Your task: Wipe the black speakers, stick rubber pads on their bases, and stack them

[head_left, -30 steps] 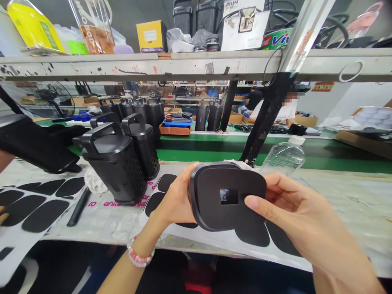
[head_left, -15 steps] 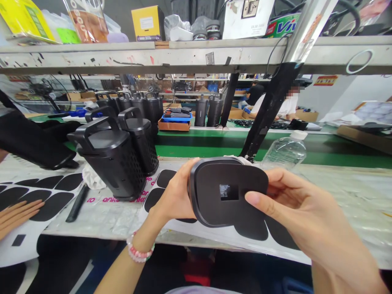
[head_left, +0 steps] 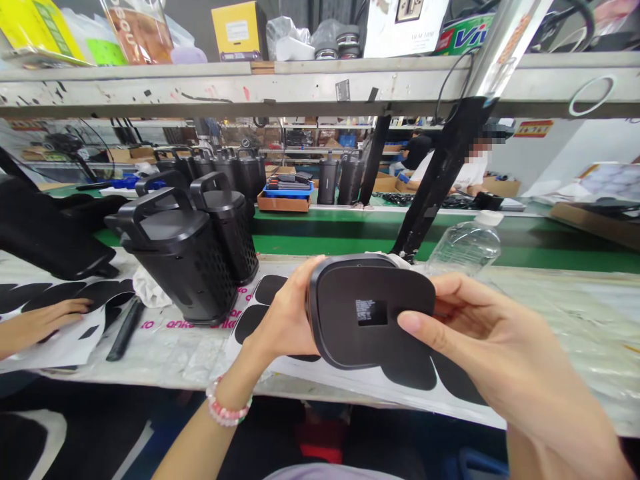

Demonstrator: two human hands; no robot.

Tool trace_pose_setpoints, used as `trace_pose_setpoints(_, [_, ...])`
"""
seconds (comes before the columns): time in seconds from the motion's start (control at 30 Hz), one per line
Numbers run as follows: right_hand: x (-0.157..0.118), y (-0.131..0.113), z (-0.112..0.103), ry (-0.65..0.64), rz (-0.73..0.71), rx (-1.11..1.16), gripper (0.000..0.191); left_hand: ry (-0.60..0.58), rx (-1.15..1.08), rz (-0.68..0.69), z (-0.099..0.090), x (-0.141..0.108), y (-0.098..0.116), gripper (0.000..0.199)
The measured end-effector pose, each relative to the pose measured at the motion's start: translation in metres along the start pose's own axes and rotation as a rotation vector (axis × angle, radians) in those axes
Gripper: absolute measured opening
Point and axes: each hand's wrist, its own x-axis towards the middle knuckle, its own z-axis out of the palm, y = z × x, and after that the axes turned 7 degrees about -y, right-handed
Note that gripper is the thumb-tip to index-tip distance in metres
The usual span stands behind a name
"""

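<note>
My left hand (head_left: 290, 313) is wrapped round the side of a black housing (head_left: 314, 303), whose rounded base faces me. Against that base lies a thin black pad (head_left: 340, 320) with a rectangular window, through which small white print shows. Thumb and fingers of my right hand (head_left: 480, 333) pinch the pad's right edge, which sticks out past the base. The pad's left part sits within the rim; whether it is stuck down I cannot tell. Beneath is a white sheet (head_left: 357, 379) bearing several black rounded pads. Most of the housing's body is hidden behind its base.
Two upright black handled housings (head_left: 175, 267) with perforated sides stand left, beside a dark handled tool (head_left: 125, 330). A co-worker's hand (head_left: 47, 323) rests over another pad sheet at far left. A clear bottle (head_left: 465, 247) and a slanted black post (head_left: 430, 187) stand behind.
The co-worker's hand at the left has shifted and the sheet under it has lifted and curled. My hands, the housing and the pad have hardly moved.
</note>
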Motion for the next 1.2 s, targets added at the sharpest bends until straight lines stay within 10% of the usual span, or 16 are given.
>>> trace_pose_setpoints(1.2, [0.0, -0.001, 0.002, 0.077, 0.123, 0.03, 0.035, -0.031, -0.039, 0.002, 0.001, 0.006, 0.003, 0.1])
